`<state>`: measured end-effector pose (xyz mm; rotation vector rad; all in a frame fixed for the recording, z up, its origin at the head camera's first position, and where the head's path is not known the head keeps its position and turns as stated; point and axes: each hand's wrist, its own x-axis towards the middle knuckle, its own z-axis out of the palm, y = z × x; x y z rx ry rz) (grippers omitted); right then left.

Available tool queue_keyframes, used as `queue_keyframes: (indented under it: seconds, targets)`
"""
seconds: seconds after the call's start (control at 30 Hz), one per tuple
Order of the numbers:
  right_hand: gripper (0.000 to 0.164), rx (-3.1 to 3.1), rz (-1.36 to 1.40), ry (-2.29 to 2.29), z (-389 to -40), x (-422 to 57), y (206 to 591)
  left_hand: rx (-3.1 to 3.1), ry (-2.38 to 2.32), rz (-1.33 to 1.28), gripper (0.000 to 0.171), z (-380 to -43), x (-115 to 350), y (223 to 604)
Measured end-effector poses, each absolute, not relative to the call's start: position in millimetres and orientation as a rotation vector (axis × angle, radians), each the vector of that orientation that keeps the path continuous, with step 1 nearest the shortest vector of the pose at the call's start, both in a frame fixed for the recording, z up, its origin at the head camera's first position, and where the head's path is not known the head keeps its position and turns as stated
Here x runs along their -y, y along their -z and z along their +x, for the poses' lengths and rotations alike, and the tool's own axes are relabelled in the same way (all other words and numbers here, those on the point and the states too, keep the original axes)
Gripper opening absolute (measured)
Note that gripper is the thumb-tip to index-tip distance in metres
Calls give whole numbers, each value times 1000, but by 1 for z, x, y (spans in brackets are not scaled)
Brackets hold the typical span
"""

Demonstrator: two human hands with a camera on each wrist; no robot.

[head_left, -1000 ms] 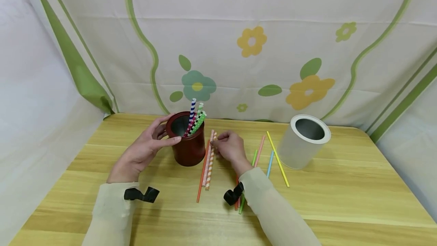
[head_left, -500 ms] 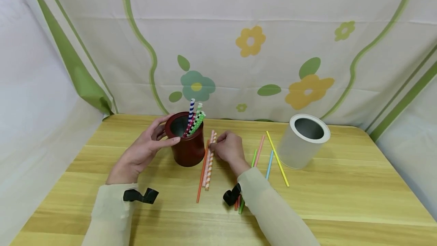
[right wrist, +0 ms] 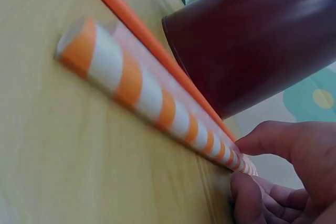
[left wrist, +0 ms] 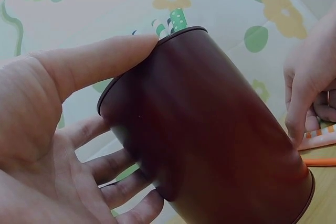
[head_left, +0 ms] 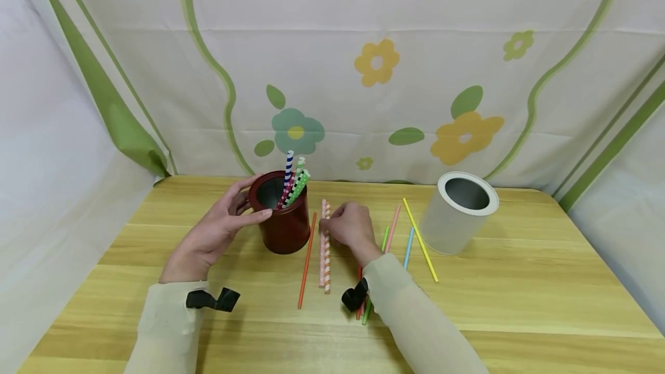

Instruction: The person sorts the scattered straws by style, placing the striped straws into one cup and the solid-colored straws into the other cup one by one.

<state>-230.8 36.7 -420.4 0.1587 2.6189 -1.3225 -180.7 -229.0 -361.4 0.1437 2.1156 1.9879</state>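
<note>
My left hand point(head_left: 218, 227) holds a dark red canister point(head_left: 286, 232), with the thumb at its rim and the fingers around its left side. Several patterned paper straws point(head_left: 296, 186) lean inside it. To its right, my right hand point(head_left: 353, 227) pinches an orange-striped paper straw point(right wrist: 168, 108) and a pale pink paper straw point(head_left: 322, 270), which lie side by side on the table. Thumb and fingers sit on either side of the pair in the right wrist view. A plain orange straw point(head_left: 306, 264) lies between this pair and the canister.
A white canister point(head_left: 454, 215) stands on the right of the wooden table point(head_left: 545, 281). Near it lie a yellow straw point(head_left: 422, 241), a blue straw point(head_left: 408, 250) and a pink straw point(head_left: 393, 227). Green and red straws lie partly under the right forearm. A flowered curtain hangs behind.
The orange-striped and pale pink straws have shifted right with my right hand's fingers, leaving a gap to the plain orange straw. My left hand still holds the dark red canister.
</note>
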Motion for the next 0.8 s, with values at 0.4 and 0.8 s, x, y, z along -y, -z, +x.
queue_keyframes:
  seconds: [0.4,0.8]
  targets:
    - [15,-2564,194,1445,-230,-40,419,-2119,-1985,127,76,-180,229,361]
    - [15,-2451,179,1600,-229,-50,409,-2112,-1993,132,77,-180,228,363]
